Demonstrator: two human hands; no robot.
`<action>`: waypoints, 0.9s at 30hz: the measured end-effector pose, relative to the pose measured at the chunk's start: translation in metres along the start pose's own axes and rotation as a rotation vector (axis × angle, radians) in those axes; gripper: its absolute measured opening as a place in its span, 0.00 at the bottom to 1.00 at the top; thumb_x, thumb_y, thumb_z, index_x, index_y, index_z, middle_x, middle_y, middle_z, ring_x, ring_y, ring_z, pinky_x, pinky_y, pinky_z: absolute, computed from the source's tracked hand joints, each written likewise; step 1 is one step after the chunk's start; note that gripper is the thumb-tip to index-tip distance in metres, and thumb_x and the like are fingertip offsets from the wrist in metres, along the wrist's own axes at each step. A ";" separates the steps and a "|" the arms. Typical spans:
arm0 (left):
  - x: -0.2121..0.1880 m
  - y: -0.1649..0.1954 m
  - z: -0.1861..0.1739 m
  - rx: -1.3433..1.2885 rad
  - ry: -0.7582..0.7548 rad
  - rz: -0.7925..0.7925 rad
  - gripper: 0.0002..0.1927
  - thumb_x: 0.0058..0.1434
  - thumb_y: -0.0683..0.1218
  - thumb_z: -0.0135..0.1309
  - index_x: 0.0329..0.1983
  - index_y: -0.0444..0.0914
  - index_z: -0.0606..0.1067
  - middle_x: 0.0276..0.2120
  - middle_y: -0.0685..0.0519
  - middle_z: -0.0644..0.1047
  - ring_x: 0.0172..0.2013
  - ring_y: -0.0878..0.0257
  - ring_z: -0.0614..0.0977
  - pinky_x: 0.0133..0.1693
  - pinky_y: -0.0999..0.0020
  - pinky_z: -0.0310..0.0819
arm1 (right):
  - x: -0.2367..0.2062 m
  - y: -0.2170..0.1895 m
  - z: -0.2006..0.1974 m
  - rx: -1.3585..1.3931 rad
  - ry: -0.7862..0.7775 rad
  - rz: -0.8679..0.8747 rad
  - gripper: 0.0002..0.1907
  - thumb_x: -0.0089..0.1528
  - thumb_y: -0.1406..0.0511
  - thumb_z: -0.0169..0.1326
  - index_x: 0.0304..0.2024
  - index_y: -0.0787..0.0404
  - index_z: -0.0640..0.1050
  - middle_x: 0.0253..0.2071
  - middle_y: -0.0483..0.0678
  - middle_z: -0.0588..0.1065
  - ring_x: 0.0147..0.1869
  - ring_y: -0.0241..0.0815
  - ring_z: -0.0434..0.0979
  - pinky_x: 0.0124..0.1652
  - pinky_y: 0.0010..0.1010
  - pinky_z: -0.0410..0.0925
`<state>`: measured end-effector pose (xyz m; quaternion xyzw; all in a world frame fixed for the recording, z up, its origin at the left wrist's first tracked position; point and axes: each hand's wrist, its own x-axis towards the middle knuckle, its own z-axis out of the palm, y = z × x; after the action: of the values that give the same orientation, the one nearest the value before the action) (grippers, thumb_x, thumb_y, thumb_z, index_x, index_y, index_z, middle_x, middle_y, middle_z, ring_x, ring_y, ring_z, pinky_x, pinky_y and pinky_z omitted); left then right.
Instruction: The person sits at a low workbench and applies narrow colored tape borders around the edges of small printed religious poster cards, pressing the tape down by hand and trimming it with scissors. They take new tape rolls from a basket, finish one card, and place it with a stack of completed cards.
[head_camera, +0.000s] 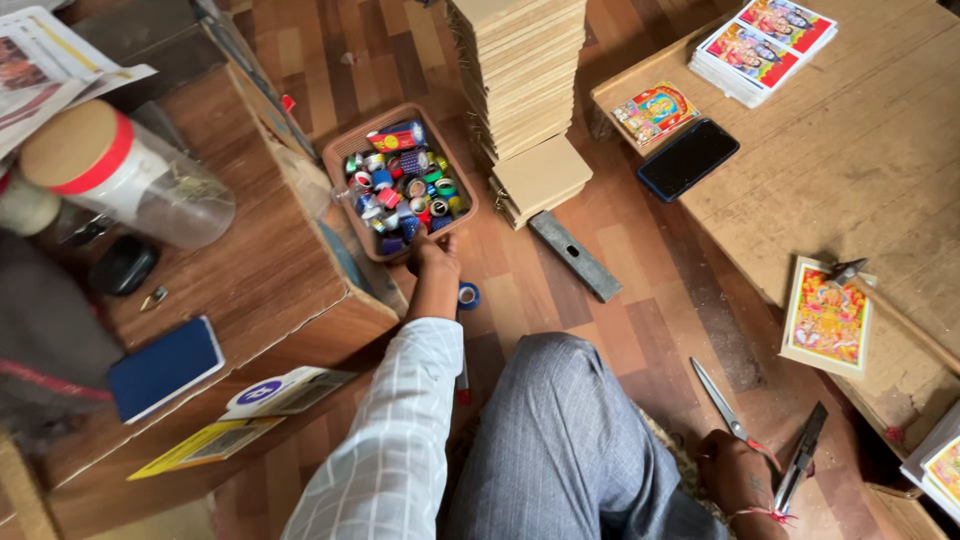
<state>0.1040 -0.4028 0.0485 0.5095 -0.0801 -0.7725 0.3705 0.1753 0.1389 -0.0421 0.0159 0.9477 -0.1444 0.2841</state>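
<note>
A: Where is the person's left hand (437, 262)?

B: It reaches forward to the near edge of the brown basket (352, 150) on the floor (640, 330), touching its rim. The basket is full of small tape rolls (405, 190) in many colours. Whether the grip is together or apart cannot be told; the fingers are hidden behind the rim.

A: Anything near it?

B: A blue tape roll (468, 295) lies on the floor just beside the wrist. A tall stack of boards (520, 70) stands right of the basket, with a grey metal bar (574, 255) near its foot.

A: And the right hand (738, 472)?

B: It rests low on the floor beside the knee, fingers loosely curled and clamped on nothing, touching the red handle end of the scissors (722, 402). A black cutter (802, 458) lies just beside it.

A: And the wooden bench (850, 150)?

B: A black phone (688, 158) lies near its left edge, and a colourful picture card (828, 318) near its front edge.
</note>
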 end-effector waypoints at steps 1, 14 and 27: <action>0.000 0.001 0.005 -0.006 0.012 0.004 0.23 0.59 0.47 0.59 0.54 0.31 0.71 0.39 0.42 0.75 0.33 0.52 0.78 0.37 0.56 0.82 | 0.003 0.002 0.004 -0.041 0.061 -0.040 0.10 0.57 0.59 0.58 0.39 0.52 0.84 0.31 0.52 0.83 0.37 0.51 0.86 0.41 0.41 0.78; -0.030 -0.018 -0.014 0.010 0.033 0.008 0.20 0.59 0.36 0.50 0.55 0.26 0.64 0.46 0.41 0.75 0.40 0.50 0.82 0.42 0.53 0.83 | -0.003 -0.015 -0.003 0.072 0.245 -0.117 0.15 0.52 0.55 0.63 0.37 0.54 0.86 0.36 0.53 0.84 0.43 0.52 0.86 0.46 0.41 0.76; -0.083 -0.045 -0.027 -0.009 0.066 -0.018 0.18 0.59 0.35 0.52 0.53 0.29 0.69 0.47 0.43 0.74 0.42 0.50 0.81 0.41 0.52 0.80 | -0.016 -0.022 -0.009 0.119 0.318 -0.162 0.13 0.59 0.57 0.57 0.37 0.52 0.88 0.39 0.53 0.84 0.44 0.54 0.85 0.47 0.41 0.76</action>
<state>0.1224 -0.3096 0.0736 0.5338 -0.0595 -0.7589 0.3682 0.1812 0.1208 -0.0208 -0.0213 0.9687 -0.2182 0.1168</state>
